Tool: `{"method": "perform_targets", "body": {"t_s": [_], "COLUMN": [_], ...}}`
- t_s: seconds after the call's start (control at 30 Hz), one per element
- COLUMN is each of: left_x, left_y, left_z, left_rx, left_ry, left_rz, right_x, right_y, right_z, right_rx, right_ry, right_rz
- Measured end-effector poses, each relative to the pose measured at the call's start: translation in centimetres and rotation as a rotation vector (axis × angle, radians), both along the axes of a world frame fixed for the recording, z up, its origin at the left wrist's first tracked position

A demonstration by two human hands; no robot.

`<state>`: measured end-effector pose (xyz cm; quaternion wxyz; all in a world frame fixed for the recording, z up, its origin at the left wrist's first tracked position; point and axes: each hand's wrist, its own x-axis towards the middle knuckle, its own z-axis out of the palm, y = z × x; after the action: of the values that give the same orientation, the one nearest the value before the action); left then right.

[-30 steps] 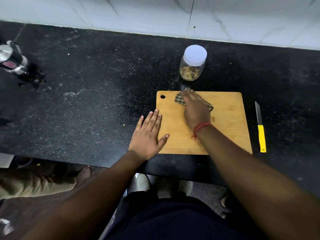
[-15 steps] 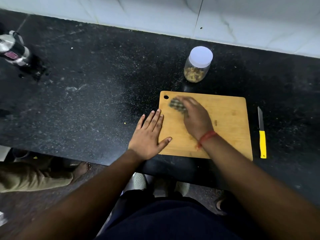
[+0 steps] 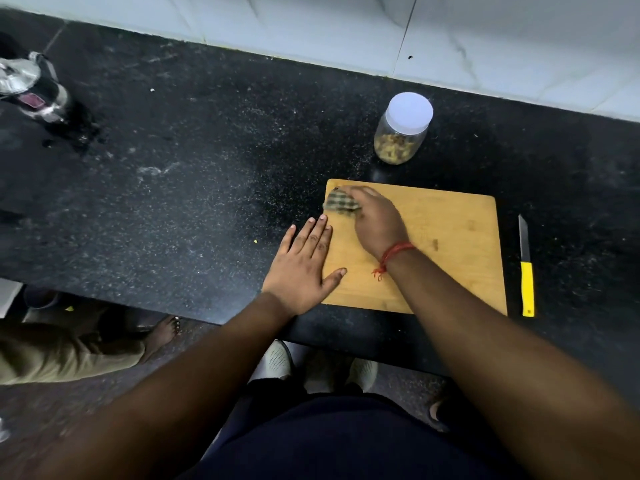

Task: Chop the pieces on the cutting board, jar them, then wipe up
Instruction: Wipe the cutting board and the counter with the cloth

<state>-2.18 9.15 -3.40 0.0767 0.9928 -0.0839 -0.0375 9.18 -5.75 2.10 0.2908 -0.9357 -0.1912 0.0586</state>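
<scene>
**Cloth on the board's far-left corner**

The black speckled bench point(image 3: 173, 188) carries a pale wooden cutting board point(image 3: 450, 244) close to its near edge, its face bare of pieces apart from a few faint marks. Beyond the board's far edge, towards the tiled wall, stands a clear jar point(image 3: 398, 140) with a white lid and yellowish chopped pieces in its bottom. A yellow-handled knife point(image 3: 526, 268) lies on the bench just beside the board's right edge, blade pointing away from the person.

The left hand point(image 3: 301, 271) lies flat with straight fingers, spread across the board's left edge, thumb on the wood and the outer fingers on the bench. The right hand point(image 3: 377, 223), a red thread at its wrist, presses down on a small checked cloth point(image 3: 341, 202) at the board's far-left corner; the cloth is blurred and shows past the fingertips. The two hands are near each other, not touching.
</scene>
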Motion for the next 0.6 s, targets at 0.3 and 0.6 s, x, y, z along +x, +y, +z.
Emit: {"method": "perform_targets", "body": {"t_s": [0.3,0.6], "left_x": [-3.5,-3.5], "left_y": [1.5,1.5], "left_z": [-0.2,-0.4], "left_rx": [0.036,0.045], "left_ry": [0.007,-0.017], "left_rz": [-0.04,-0.039], "right_x": [-1.0,-7.9], "right_y": [0.2,-1.6], "right_z": [-1.0,0.5], "right_rx": [-0.221,-0.133], "right_ry": [-0.088,0.064], "right_rz": [0.119,0.252]}}
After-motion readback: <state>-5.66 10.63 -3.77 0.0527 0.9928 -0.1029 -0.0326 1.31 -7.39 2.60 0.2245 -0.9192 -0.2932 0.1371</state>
